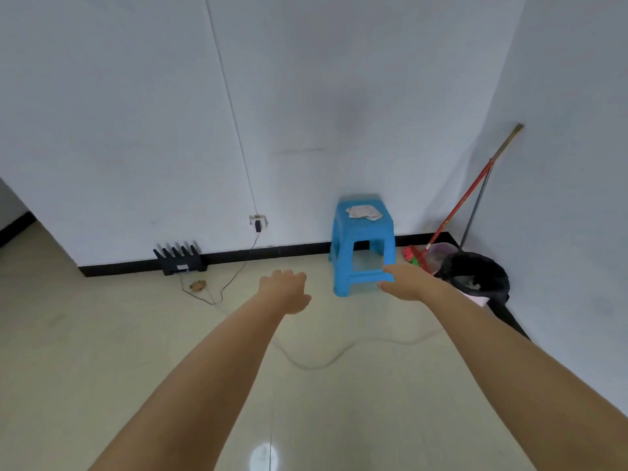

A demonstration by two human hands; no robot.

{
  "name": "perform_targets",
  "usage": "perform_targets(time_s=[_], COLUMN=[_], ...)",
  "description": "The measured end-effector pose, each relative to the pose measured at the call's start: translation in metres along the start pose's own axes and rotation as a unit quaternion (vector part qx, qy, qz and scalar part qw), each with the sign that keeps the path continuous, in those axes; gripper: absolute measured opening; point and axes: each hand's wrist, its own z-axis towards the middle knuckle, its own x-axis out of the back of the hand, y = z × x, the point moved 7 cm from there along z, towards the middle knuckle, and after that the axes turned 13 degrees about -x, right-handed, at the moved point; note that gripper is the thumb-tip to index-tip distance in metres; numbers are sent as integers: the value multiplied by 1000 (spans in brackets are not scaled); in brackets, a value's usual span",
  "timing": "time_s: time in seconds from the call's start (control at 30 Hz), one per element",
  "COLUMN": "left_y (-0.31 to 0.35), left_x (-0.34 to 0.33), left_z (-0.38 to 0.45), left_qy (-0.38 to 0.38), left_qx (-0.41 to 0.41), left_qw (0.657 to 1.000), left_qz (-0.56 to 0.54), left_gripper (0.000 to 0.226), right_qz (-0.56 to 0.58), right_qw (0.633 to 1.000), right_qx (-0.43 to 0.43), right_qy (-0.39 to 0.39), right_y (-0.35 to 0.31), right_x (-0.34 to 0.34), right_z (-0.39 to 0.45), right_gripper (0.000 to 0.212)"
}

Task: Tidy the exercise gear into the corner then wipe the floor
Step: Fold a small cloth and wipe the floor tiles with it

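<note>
Your left hand [287,290] and right hand [406,283] reach out empty, fingers loose. No exercise gear shows; the cloth [363,211] lies on the stool [362,246]. Risk: the cable [323,363] could trip you.

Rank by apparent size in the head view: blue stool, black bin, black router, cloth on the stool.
1. blue stool
2. black bin, partly hidden, nearer the camera, so its rank against the stool is unsure
3. black router
4. cloth
</note>
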Motion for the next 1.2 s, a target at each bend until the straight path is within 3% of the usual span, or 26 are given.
perform_targets(time_s=[0.37,0.67,1.0,1.2], left_y=[-86,-160,-151,-149], left_x=[53,88,98,84], left_z=[264,490,689,819], left_qy=[-28,-80,-119,-170], left_qx=[-33,-86,-115,-63], left_qw=[999,992,983,979], left_qz=[-27,-52,-74,-95], left_gripper=[49,51,40,44], right_qz=[13,12,73,111], right_qw=[999,993,976,967], right_qx=[-10,-106,-177,-178], right_qy=[-29,-54,-105,-145], right_y=[-41,-41,1,33], right_x=[70,110,112,106], right_z=[251,460,655,786], right_gripper=[52,42,46,42])
